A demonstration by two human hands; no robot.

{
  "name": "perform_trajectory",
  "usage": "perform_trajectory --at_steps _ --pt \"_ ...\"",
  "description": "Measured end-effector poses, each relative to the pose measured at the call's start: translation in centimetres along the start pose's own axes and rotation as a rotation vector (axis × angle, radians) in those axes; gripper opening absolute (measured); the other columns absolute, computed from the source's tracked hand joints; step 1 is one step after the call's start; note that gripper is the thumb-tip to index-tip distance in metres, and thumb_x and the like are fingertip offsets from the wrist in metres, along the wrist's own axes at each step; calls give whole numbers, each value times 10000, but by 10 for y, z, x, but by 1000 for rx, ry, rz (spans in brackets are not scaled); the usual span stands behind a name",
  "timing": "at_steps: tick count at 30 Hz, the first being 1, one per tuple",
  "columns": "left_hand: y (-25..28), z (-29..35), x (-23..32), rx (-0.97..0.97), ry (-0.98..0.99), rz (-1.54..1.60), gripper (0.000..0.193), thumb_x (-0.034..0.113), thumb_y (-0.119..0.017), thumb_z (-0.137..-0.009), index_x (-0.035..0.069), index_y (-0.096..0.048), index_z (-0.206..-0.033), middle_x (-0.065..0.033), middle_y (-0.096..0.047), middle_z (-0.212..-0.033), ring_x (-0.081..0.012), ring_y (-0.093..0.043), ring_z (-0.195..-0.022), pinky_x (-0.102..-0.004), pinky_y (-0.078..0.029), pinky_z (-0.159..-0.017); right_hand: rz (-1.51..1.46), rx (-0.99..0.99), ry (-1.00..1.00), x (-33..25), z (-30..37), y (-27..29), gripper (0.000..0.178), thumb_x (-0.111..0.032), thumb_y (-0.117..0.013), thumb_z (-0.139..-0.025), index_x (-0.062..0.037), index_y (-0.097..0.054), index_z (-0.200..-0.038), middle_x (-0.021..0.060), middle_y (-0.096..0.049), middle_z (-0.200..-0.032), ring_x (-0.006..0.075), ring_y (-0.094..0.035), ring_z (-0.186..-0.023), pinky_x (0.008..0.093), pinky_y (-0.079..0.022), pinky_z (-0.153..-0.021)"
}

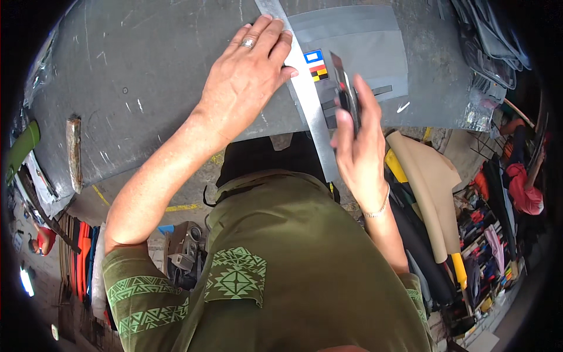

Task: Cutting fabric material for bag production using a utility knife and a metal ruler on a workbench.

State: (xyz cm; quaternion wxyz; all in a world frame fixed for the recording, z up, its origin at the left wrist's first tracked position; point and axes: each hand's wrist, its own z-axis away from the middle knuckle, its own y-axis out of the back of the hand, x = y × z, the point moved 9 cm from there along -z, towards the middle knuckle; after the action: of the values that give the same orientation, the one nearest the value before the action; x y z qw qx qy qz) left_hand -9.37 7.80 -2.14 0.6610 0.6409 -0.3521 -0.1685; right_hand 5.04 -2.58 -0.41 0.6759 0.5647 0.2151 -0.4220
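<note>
A long metal ruler point(311, 97) lies slantwise over a grey sheet of material point(375, 41) on the dark worktable point(152, 64). My left hand point(249, 64) lies on the ruler's left edge, fingers stretched flat and pressing it down; a ring is on one finger. A small patch of coloured flag-like squares point(316, 64) shows on the sheet just right of the ruler. Raised above the table, right of the ruler, my right hand point(360, 141) grips a snap-off utility knife point(346, 88), its blade pointing away from me. The hand is slightly blurred.
A short worn rod point(74, 154) lies at the table's left. Clear plastic-like sheets point(492, 44) are heaped at the far right. Rolls of beige material point(425, 188) stand below the table's right edge. Other people point(524, 185) are in the background at both sides.
</note>
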Motion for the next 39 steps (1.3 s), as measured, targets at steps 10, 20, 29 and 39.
perform_trajectory --at_steps 10,20,29,39 --pt "-1 -2 0 -65 21 50 573 358 -709 -931 24 -580 -1378 -89 -573 -1430 -256 -499 -1412 -363 -476 -1138 168 -27 124 -19 -54 -32 466 -87 -541 -1032 -173 -476 -1485 212 -640 -1175 451 -688 -926 528 -583 -783" --pt "-2 -2 -2 -71 32 40 577 356 -724 -913 37 -586 -1374 -81 -576 -1421 -246 -507 -1406 -349 -475 -1144 186 -56 99 -20 -58 -36 431 -1 -575 -1011 -62 -530 -1435 169 -628 -1372 356 -671 -1142 412 -555 -932" --pt "-2 -2 -3 -47 38 61 576 344 -747 -888 42 -593 -1354 -64 -583 -1396 -243 -522 -1386 -349 -480 -1135 197 -71 86 -21 -59 -36 441 -5 -580 -1009 -83 -533 -1440 170 -642 -1343 351 -680 -1123 408 -565 -909" --pt "0 -2 -3 -25 33 77 571 339 -750 -890 47 -592 -1354 -63 -591 -1386 -247 -533 -1377 -352 -495 -1116 263 -121 114 -38 -65 -28 422 -12 -554 -1009 -84 -523 -1424 201 -664 -1280 403 -675 -1113 451 -561 -886"
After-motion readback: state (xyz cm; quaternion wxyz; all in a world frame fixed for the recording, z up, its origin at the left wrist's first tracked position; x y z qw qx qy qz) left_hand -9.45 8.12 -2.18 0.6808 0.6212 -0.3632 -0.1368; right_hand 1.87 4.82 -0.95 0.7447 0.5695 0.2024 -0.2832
